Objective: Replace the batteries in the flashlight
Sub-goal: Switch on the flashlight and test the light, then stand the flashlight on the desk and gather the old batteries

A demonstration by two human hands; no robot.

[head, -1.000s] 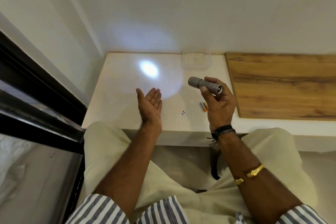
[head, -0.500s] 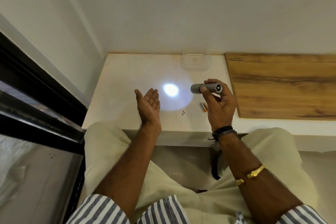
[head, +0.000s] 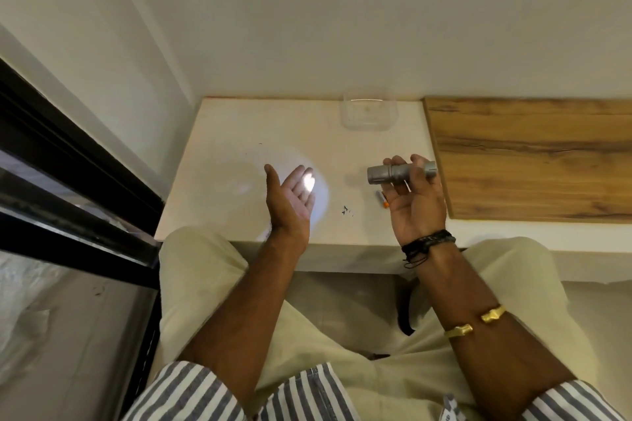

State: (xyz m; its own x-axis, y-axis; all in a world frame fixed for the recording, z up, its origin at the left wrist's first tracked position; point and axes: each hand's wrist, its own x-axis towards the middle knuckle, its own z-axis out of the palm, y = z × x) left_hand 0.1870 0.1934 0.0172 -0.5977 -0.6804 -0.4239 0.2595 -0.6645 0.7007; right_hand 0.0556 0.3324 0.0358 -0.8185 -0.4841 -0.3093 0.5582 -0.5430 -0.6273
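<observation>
The flashlight (head: 383, 174) is held level above the right part of the white table (head: 239, 133), its wider head end pointing left and its tail hidden behind the fingers. The right hand (head: 419, 208) holds it, palm turned toward the camera, with the thumb and fingertips curled round the grey barrel from behind. The flashlight is lit: a bright spot of light (head: 308, 181) falls on the fingers of the left hand (head: 290, 198), and a paler round glow spreads over the table around it. The left hand is raised well apart from the flashlight with its palm facing it, fingers straight and close together, thumb out, holding nothing. Just below the flashlight a battery (head: 382, 199) with an orange end lies on the table beside the right hand; whether a second lies with it cannot be told. A few small dark specks (head: 346, 210) sit on the table between the two hands. At the back edge, against the wall (head: 342, 27), stands a clear plastic container (head: 369, 113). A wooden board (head: 530, 157) lies to the right of the white surface. Black wristbands (head: 427, 243) and a gold bangle (head: 475, 321) circle the right arm.
</observation>
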